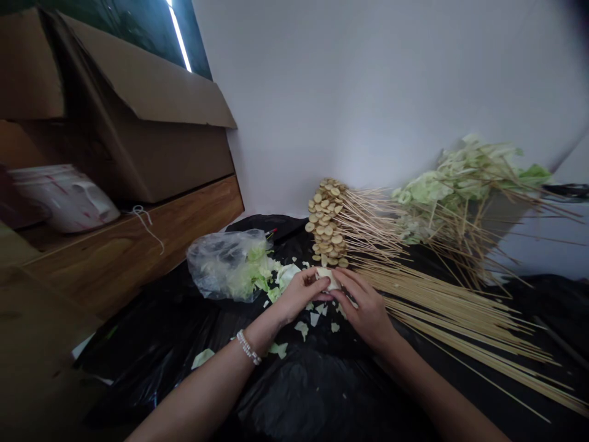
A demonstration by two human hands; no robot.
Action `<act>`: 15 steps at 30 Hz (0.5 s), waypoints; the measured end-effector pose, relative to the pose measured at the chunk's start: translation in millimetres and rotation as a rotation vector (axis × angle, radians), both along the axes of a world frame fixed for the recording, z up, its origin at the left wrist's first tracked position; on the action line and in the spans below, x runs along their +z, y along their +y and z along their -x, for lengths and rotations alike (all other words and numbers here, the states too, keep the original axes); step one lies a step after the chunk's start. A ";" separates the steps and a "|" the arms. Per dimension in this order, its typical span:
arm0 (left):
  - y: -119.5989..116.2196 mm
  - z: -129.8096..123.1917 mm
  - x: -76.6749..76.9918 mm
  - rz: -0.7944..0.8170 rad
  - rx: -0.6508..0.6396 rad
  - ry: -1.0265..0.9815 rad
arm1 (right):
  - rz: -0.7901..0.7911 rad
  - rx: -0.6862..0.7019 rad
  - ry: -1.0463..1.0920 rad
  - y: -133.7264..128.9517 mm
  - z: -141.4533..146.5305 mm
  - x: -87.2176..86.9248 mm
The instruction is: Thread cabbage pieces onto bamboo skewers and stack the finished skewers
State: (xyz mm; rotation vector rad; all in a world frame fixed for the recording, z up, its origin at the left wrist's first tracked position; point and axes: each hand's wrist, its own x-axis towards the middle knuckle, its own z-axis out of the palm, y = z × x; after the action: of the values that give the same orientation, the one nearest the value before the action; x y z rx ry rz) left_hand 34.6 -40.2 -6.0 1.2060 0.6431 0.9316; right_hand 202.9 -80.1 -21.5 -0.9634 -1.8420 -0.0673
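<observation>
Between my two hands is a small folded piece of pale cabbage leaf [329,280]. My left hand [304,291], with a beaded bracelet at the wrist, pinches it from the left. My right hand [366,303] has its fingers closed around the other side. Torn cabbage scraps [302,330] lie below and around both hands on black plastic sheeting [317,387]. Just left of my hands, a clear plastic bag [221,264] has cabbage leaves [260,267] at its mouth. Loose bamboo skewers [442,307] spread out to the right of my right hand.
Behind my hands are stacked skewers with round pale slices [327,224] on their ends. Skewered cabbage [437,184] is piled at the back right by the white wall [377,92]. At left, a cardboard box [175,147] and a white jug [69,199] stand on a wooden surface [193,215].
</observation>
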 end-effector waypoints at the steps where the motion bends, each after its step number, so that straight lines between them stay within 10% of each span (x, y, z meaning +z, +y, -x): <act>1: 0.7 0.6 -0.2 -0.009 0.012 -0.005 | 0.015 0.002 0.015 -0.1 0.6 0.2; 15: 6.9 8.5 3.2 -0.132 -0.016 0.118 | 0.492 0.160 0.373 2.9 -2.9 5.9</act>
State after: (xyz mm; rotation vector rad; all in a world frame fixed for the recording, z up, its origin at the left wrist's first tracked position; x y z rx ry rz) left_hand 26.1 -33.4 -2.8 1.3899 0.6733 0.9056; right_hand 205.8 -77.2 -15.6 -1.0689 -1.6028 0.6487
